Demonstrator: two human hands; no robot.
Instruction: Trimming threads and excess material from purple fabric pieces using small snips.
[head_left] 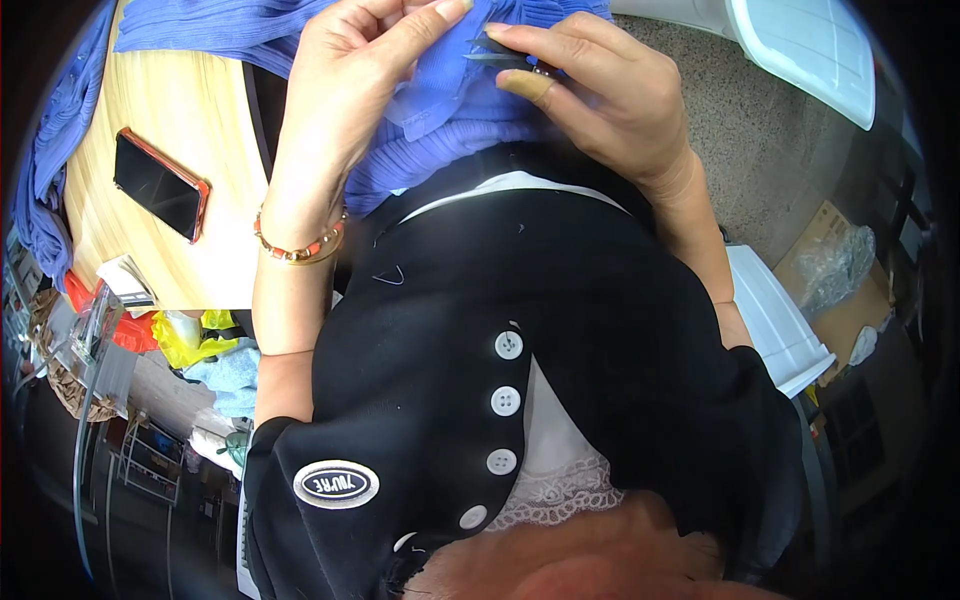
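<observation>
A periwinkle-blue ribbed knit garment (440, 150) lies bunched over my lap and spreads up past the top edge of the head view. My left hand (365, 65) is closed at the top, thumb and fingers pinching a bit of this knit. Facing it from the right, my right hand (610, 95) grips a pair of small dark thread snips (490, 58). Their blades point left over the cloth, close to the left fingertips, and look slightly apart. A yellowish cover wraps the tip of my right thumb. Whether a thread lies between the blades is too small to tell.
On the left, a pale wooden table (110, 100) carries a phone (160, 187) in a red case and more blue knitwear (45, 170). White plastic bins (810, 50) stand at the right, beside cardboard with a clear plastic bag (838, 262). Yellow plastic bag (185, 345) lies lower left.
</observation>
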